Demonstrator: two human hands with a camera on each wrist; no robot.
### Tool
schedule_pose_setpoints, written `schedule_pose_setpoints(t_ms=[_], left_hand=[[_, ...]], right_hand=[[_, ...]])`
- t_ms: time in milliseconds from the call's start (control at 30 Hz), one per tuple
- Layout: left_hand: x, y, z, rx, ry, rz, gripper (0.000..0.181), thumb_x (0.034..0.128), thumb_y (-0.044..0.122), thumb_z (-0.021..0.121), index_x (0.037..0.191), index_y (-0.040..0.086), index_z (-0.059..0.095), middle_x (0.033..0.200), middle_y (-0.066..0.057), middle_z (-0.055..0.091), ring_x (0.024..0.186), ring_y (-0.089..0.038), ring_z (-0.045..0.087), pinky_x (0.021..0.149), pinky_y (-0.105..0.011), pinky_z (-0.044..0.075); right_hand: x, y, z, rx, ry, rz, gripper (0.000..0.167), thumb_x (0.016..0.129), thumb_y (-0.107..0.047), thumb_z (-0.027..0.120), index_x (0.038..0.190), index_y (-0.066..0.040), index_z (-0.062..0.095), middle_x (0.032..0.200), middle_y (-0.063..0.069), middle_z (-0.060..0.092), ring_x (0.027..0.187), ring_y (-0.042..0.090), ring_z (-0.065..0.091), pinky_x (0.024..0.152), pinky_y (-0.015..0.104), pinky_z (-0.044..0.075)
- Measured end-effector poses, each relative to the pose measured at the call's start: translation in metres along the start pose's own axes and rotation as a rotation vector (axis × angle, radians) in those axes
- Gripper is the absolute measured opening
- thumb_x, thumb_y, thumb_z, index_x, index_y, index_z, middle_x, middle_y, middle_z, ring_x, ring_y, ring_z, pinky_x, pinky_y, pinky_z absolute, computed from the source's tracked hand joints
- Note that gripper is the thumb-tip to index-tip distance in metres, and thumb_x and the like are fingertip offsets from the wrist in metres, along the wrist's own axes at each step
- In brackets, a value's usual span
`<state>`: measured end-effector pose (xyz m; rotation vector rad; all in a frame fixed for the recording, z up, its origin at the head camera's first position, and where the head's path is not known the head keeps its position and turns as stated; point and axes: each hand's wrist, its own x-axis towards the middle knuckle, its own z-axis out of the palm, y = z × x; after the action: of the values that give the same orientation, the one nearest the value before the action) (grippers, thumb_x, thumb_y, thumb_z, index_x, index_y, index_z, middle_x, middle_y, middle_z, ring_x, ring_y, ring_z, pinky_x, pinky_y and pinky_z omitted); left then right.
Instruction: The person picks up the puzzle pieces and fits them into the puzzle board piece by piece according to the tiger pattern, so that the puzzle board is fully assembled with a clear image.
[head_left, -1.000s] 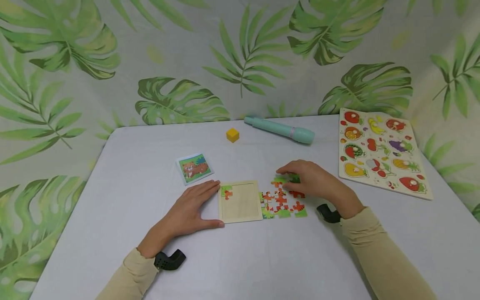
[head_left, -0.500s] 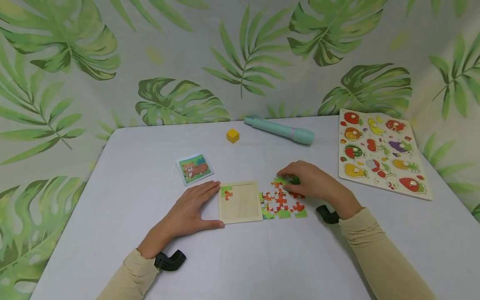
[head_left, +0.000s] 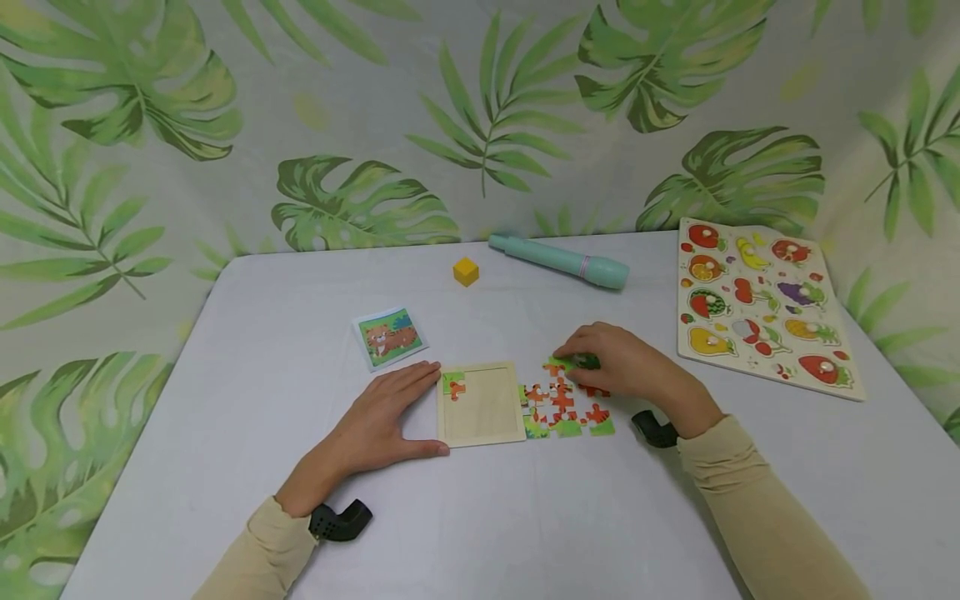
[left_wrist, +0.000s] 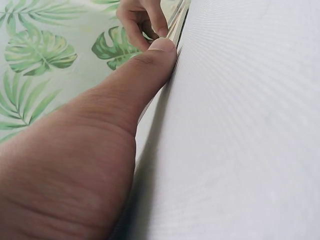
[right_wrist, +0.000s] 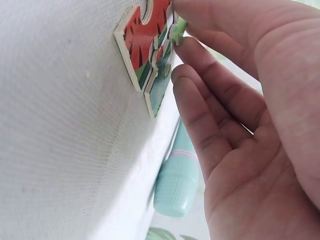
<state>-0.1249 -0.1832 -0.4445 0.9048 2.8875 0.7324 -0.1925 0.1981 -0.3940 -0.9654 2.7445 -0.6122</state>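
Note:
The wooden puzzle tray (head_left: 482, 412) lies flat, with a green-and-orange piece (head_left: 454, 383) in its top left corner. My left hand (head_left: 378, 417) rests against its left side, fingers and thumb extended and spread; the left wrist view shows the thumb (left_wrist: 145, 70) at the tray's edge. Right of the tray lie several loose tiger puzzle pieces (head_left: 562, 400). Over their upper part, my right hand (head_left: 626, 362) pinches a green-edged piece (right_wrist: 178, 31) between thumb and fingers, as the right wrist view shows. The hand partly hides the pieces beneath it.
A tiger picture card (head_left: 390, 337) lies behind the left hand. Toward the back are a yellow cube (head_left: 466, 271) and a teal tube-shaped object (head_left: 558, 260). At the right lies a fruit puzzle board (head_left: 765, 308). A leaf-patterned cloth (head_left: 360, 200) hangs behind the table.
My right thumb and fingers have drawn slightly closer together around the piece, with the hand staying over the same spot. My left hand and the tray have not moved.

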Motion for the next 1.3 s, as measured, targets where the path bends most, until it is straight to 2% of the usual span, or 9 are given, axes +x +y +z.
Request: schedule_pose_setpoints(t_ms=[533,733,1067,1300], left_hand=[[0.0,0.002,-0.001,-0.003,0.009,0.009,0.103,0.0791,0.067,0.079,0.158,0.011,0.043,0.165,-0.004,0.039,0.152,-0.027,0.036,0.12,-0.055,0.032],[0.0,0.002,-0.001,-0.002,0.011,0.011,0.103,0.0789,0.066,0.08,0.158,0.011,0.044,0.165,-0.004,0.039,0.152,-0.027,0.036,0.12,-0.055,0.032],[0.0,0.004,-0.001,-0.002,0.004,-0.005,0.102,0.0791,0.064,0.081,0.158,0.012,0.043,0.165,-0.001,0.038,0.153,-0.025,0.035,0.12,-0.054,0.032],[0.0,0.005,-0.003,0.003,0.001,-0.005,0.101,0.0792,0.064,0.081,0.158,0.011,0.044,0.165,-0.002,0.039,0.153,-0.026,0.035,0.12,-0.055,0.032]], right_hand=[[0.001,-0.001,0.0,0.025,0.038,0.021,0.031,0.09,-0.015,0.077,0.121,-0.011,0.077,0.115,0.002,0.073,0.108,0.021,0.064,0.094,0.043,0.053],[0.003,-0.005,-0.002,0.029,0.056,0.004,0.031,0.091,-0.018,0.077,0.121,-0.011,0.077,0.115,0.001,0.073,0.106,0.019,0.064,0.092,0.042,0.054],[0.009,-0.021,-0.007,0.031,0.063,-0.059,0.029,0.092,-0.015,0.077,0.121,-0.011,0.077,0.113,0.003,0.072,0.105,0.023,0.065,0.089,0.042,0.055],[0.015,-0.03,-0.006,0.087,0.055,-0.067,0.03,0.093,-0.014,0.076,0.123,-0.012,0.076,0.114,0.001,0.072,0.104,0.021,0.065,0.09,0.043,0.056]])
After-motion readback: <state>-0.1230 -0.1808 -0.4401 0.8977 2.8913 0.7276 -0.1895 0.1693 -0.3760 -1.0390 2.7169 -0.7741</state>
